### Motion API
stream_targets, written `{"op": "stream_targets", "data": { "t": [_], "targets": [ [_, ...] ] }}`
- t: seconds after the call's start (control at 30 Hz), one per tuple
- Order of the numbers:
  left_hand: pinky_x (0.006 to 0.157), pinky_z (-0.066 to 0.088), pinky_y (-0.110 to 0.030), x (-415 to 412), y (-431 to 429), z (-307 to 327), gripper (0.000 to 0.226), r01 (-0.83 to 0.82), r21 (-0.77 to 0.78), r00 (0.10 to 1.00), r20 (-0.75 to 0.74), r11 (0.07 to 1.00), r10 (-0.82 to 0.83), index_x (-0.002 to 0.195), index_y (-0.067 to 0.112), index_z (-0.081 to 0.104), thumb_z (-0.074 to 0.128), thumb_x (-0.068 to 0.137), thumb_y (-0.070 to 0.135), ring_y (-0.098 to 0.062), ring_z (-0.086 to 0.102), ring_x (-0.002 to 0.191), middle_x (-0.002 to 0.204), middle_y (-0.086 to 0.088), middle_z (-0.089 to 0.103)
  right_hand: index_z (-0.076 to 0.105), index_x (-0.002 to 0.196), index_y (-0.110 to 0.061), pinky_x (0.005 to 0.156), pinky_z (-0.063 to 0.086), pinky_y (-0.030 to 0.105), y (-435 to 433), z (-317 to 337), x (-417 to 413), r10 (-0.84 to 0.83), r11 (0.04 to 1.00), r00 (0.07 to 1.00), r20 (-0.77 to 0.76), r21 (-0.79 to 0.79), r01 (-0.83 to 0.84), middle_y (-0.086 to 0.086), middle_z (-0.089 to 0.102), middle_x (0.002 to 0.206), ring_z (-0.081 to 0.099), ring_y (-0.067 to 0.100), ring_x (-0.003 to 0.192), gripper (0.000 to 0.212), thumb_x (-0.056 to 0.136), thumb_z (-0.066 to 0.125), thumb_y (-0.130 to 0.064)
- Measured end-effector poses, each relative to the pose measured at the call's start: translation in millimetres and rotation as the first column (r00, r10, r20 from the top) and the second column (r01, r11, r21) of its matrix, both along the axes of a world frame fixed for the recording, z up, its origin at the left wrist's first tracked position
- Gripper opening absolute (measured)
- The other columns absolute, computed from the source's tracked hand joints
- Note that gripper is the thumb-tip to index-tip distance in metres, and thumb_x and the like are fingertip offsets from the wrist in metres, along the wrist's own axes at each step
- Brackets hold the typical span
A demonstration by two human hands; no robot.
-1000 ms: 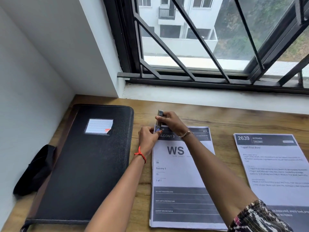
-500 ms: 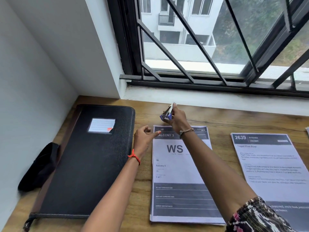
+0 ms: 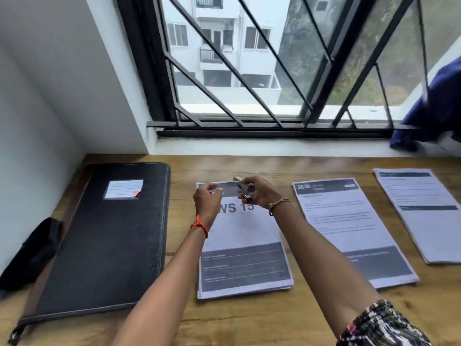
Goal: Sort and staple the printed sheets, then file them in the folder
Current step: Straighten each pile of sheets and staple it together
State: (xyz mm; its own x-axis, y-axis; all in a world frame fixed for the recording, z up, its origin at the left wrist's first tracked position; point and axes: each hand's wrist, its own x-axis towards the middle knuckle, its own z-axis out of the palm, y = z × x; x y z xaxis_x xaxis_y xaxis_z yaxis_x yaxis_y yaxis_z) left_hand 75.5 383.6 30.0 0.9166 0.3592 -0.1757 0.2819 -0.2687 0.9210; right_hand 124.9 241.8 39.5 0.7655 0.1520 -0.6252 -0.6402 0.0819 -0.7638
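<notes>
"WS 15" stack (image 3: 244, 236), "2639" stack (image 3: 349, 221)

The stapler (image 3: 245, 189) is mostly hidden inside the right hand (image 3: 259, 196); only its metal end and a blurred dark part show. Blur hides whether the left hand (image 3: 208, 199) pinches anything. Both hands cover the top of the WS 15 sheets (image 3: 243, 258), whose small print is unreadable. The blue cloth (image 3: 434, 108) and the black pouch (image 3: 32, 250) run off the edges.
</notes>
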Motion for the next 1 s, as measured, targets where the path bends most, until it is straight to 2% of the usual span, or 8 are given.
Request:
{"op": "stream_targets", "data": {
  "t": [0.1, 0.2, 0.3, 0.43, 0.53, 0.7, 0.83, 1.0],
  "targets": [
    [0.069, 0.049, -0.021, -5.2, -37.9, 9.2, 0.026, 0.099, -0.004, 0.995, 0.022, 0.995, -0.099, 0.111, -0.002, 0.062, 0.058, 0.087, 0.006, -0.027, 0.06, 0.097, 0.108, -0.013, 0.063, 0.053, 0.072, -0.004, 0.038, 0.042, 0.018, -45.2, 6.0, -21.9, 0.093, 0.99, 0.993, 0.07, -0.114, -0.085, 0.009, 0.054, 0.065, 0.055, 0.011, 0.038, 0.019, 0.09, 0.046, -0.003],
    [0.088, 0.049, -0.03, -13.8, -77.5, 15.5, 0.03, 0.195, -0.008, 0.981, 0.02, 0.981, -0.195, 0.115, -0.002, 0.061, 0.059, 0.087, 0.01, -0.028, 0.059, 0.106, 0.114, -0.015, 0.063, 0.059, 0.066, 0.001, 0.038, 0.04, 0.019, -94.6, 7.1, -41.2, 0.145, 0.969, 0.969, 0.2, -0.229, -0.098, 0.008, 0.056, 0.048, 0.049, 0.013, 0.036, 0.011, 0.076, 0.059, 0.006],
    [0.092, 0.044, -0.027, -22.8, -122.6, 17.9, 0.029, 0.3, -0.004, 0.954, 0.014, 0.954, -0.3, 0.113, -0.003, 0.063, 0.059, 0.087, 0.009, -0.026, 0.059, 0.11, 0.115, -0.016, 0.064, 0.066, 0.085, 0.011, 0.041, 0.042, 0.02, -148.5, 12.8, -62.8, 0.143, 0.959, 0.951, 0.274, -0.276, -0.064, 0.014, 0.06, 0.052, 0.051, 0.014, 0.039, 0.01, 0.075, 0.062, 0.01],
    [0.072, 0.04, -0.028, -36.1, -193.9, 24.3, 0.015, 0.471, -0.06, 0.881, -0.008, 0.88, -0.472, 0.088, 0.002, 0.068, 0.057, 0.09, 0.012, -0.019, 0.055, 0.079, 0.083, -0.017, 0.064, 0.056, 0.1, 0.006, 0.044, 0.042, 0.018, -223.0, 27.7, -91.1, -0.007, 0.972, 0.943, 0.333, -0.219, 0.085, 0.005, 0.062, 0.048, 0.055, 0.011, 0.043, 0.029, 0.075, 0.058, 0.02],
    [0.067, 0.038, -0.033, -41.2, -252.8, 24.9, 0.03, 0.564, -0.091, 0.821, -0.045, 0.821, -0.569, 0.064, 0.014, 0.057, 0.051, 0.09, 0.028, -0.023, 0.053, 0.07, 0.073, -0.015, 0.057, 0.053, 0.099, 0.002, 0.043, 0.04, 0.017, -277.8, 30.0, -105.6, -0.182, 0.959, 0.913, 0.365, -0.14, 0.247, 0.005, 0.059, 0.054, 0.053, 0.008, 0.042, 0.03, 0.075, 0.061, 0.019],
    [0.063, 0.042, -0.03, -59.5, -369.0, 31.6, 0.036, 0.672, -0.156, 0.73, -0.022, 0.724, -0.683, 0.082, 0.003, 0.065, 0.042, 0.098, 0.027, -0.026, 0.059, 0.073, 0.082, -0.017, 0.064, 0.058, 0.077, -0.009, 0.056, 0.051, 0.027, -383.3, 27.5, -133.3, -0.42, 0.882, 0.823, 0.382, -0.042, 0.469, 0.001, 0.066, 0.059, 0.064, 0.014, 0.055, 0.014, 0.078, 0.067, 0.003],
    [0.062, 0.039, -0.038, -72.8, -463.2, 21.2, 0.055, 0.737, -0.077, 0.674, 0.008, 0.672, -0.739, 0.074, 0.001, 0.061, 0.039, 0.084, 0.051, -0.024, 0.053, 0.069, 0.072, -0.022, 0.057, 0.057, 0.076, -0.01, 0.062, 0.055, 0.035, -467.9, 25.5, -152.6, -0.526, 0.802, 0.738, 0.422, -0.043, 0.596, 0.009, 0.062, 0.068, 0.063, 0.019, 0.057, 0.018, 0.078, 0.064, 0.007],
    [0.053, 0.017, -0.031, -86.3, -546.2, 24.8, 0.048, 0.773, 0.068, 0.631, 0.023, 0.631, -0.775, 0.054, 0.015, 0.024, 0.044, 0.097, 0.022, -0.016, 0.024, 0.052, 0.052, -0.003, 0.024, 0.056, 0.085, -0.009, 0.051, 0.054, 0.026, -561.7, 19.3, -166.7, -0.605, 0.648, 0.66, 0.445, -0.207, 0.733, 0.006, 0.063, 0.081, 0.061, 0.015, 0.064, 0.024, 0.073, 0.07, 0.007]
  ]
}}
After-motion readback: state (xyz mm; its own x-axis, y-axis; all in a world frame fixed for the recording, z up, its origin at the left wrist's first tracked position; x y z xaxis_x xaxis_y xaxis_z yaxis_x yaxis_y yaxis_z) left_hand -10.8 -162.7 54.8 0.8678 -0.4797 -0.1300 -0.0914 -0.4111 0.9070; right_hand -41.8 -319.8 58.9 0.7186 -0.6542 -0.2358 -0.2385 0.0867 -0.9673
